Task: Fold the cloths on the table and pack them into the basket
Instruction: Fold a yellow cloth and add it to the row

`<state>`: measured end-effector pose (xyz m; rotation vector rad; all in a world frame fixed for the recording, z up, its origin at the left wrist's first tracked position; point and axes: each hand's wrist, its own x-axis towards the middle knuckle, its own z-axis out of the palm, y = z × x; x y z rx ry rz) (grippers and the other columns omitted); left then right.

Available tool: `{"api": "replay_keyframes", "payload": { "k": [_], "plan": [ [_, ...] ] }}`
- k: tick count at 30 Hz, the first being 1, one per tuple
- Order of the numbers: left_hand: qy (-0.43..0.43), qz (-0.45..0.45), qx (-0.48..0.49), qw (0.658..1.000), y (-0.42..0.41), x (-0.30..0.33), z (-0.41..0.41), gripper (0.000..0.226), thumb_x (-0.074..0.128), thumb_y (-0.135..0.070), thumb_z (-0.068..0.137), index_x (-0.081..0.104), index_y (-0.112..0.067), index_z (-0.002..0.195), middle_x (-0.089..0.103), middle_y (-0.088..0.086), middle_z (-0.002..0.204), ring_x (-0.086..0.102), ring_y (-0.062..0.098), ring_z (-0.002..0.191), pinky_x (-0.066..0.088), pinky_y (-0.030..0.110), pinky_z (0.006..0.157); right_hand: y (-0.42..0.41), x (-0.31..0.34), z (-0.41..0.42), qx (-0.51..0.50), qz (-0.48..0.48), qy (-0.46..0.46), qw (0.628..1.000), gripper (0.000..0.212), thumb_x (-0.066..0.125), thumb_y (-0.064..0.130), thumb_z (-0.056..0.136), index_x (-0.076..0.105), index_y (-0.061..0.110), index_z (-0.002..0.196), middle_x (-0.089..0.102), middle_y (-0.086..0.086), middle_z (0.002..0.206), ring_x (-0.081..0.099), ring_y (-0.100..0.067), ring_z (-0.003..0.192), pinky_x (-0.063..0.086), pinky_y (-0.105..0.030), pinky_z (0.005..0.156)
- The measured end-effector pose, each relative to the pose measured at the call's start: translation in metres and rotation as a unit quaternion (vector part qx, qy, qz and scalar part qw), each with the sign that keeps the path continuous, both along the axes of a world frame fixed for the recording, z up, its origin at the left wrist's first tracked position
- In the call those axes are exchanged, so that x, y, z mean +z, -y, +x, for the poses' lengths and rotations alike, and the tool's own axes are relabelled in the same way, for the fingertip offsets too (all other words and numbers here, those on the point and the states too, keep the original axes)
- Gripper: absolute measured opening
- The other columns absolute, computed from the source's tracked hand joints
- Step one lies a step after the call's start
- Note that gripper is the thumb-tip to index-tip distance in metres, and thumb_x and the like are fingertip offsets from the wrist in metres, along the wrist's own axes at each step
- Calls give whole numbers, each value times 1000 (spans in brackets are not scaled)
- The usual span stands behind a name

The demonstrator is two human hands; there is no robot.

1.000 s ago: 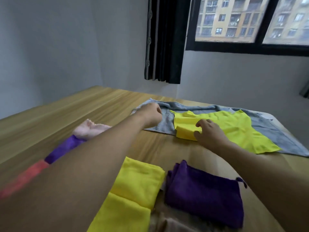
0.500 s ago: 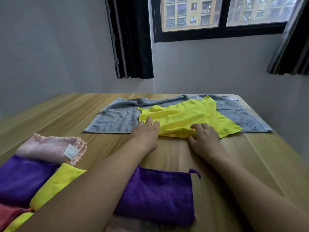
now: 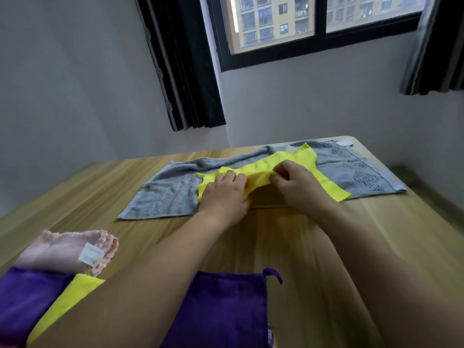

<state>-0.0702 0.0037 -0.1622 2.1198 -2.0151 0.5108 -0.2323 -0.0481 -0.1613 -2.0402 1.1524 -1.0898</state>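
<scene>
A thin yellow cloth lies on top of a spread grey towel at the far side of the wooden table. My left hand and my right hand both pinch the yellow cloth's near edge and hold it lifted off the table, so it bunches between them. Folded cloths lie near me: a purple one under my left forearm, and at the left a pink one, another purple one and a yellow one. No basket is in view.
The table's far right corner stands close to the grey wall under a window. A black curtain hangs at the back, a second one at the right. Bare wood shows at the left and right of my arms.
My hands went from resting flat at the yellow cloth's near edge to pinching it and lifting it. The cloth now bunches up. My view shifted right and tilted.
</scene>
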Motion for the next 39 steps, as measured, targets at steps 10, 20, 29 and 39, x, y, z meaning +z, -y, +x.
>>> {"api": "replay_keyframes", "payload": {
  "k": [10,20,29,39],
  "plan": [
    [-411,-166,27,896,-14,95,-33,31,32,-23,103,46,-11,78,49,1,76,45,21,76,31,32,66,-10,12,4,-32,-12,-44,998,62,71,41,75,41,25,126,54,0,109,52,-24,102,45,-43,91],
    [-600,-309,111,729,-67,148,4,30,44,-21,94,34,-19,66,26,-1,61,25,15,56,24,30,51,-23,8,15,-79,-8,-67,995,34,41,35,99,59,6,98,62,-18,107,55,-35,103,41,-39,79],
    [-649,-63,59,756,-91,131,2,25,36,1,92,59,-9,95,62,14,79,66,21,57,55,29,53,-40,56,15,91,124,126,980,32,37,23,102,56,5,119,51,-9,104,50,-26,99,42,-50,101],
    [-371,-114,13,921,-83,127,7,12,62,-21,90,67,-21,79,57,5,99,56,15,88,49,28,75,-39,67,-3,111,62,268,955,15,58,11,93,47,12,103,63,-14,74,61,-25,60,55,-41,62]
  ]
}}
